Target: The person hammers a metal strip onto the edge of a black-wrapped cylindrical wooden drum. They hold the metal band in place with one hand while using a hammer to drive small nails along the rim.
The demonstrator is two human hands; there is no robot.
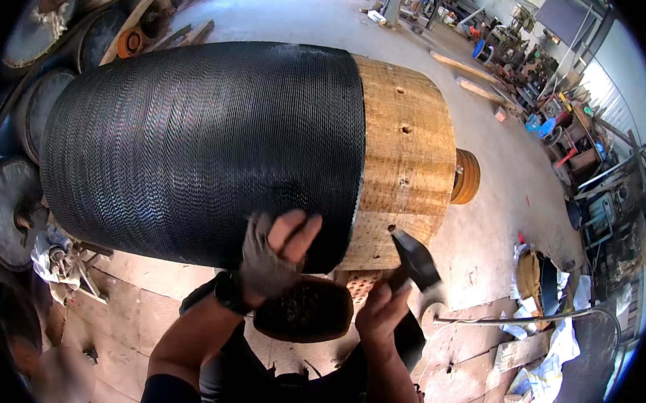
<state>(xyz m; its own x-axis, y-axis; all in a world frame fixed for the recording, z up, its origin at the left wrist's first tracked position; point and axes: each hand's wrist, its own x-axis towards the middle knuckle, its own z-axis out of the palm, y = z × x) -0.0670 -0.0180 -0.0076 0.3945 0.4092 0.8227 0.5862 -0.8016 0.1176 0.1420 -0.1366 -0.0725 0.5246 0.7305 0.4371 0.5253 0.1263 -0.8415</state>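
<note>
A huge horizontal roller lies across the view, its body covered in dense black rows (207, 150) and its right part bare wood (405, 151) with several small holes. My left hand (278, 249), in a grey glove with bare fingertips, is at the near lower side of the black part. Its fingers are bent together and slightly blurred; whatever is between them is too small or hidden to tell. In my right hand (383, 309) is a hammer (417, 262), gripped by the handle, its dark head close to the wood's lower edge. Between my forearms sits a dark oval container (306, 330) with dark contents.
Round metal discs (11, 212) and wooden pieces stand along the left. At the roller's right end is a brown ringed shaft (467, 177). A bent metal rod (526, 316), bags and scraps lie at the lower right; timbers (471, 67) and machinery are farther back.
</note>
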